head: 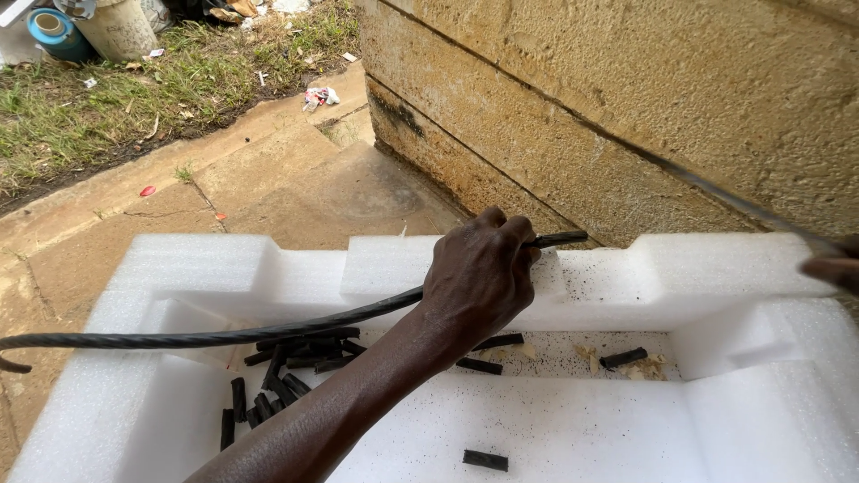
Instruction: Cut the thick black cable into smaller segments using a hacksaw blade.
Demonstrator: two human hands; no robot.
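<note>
My left hand (479,273) is closed around a long black cable (224,338) and presses it onto the raised rim of a white foam packing tray (179,268). The cable's short free end (564,239) sticks out to the right of my fist. At the right edge of the view, my right hand (832,266) grips a long thin blade (716,192), which is blurred and slants up to the left above the cable end. Several short cut pieces of black cable (286,367) lie in the tray's hollow, with single pieces further forward (484,460) and at the right (623,358).
A rough stone block wall (626,89) stands directly behind the tray. Worn concrete paving (268,179) runs to the left of it, with littered grass (134,80) beyond. A pale bucket (121,31) and a blue roll (49,27) sit at the top left.
</note>
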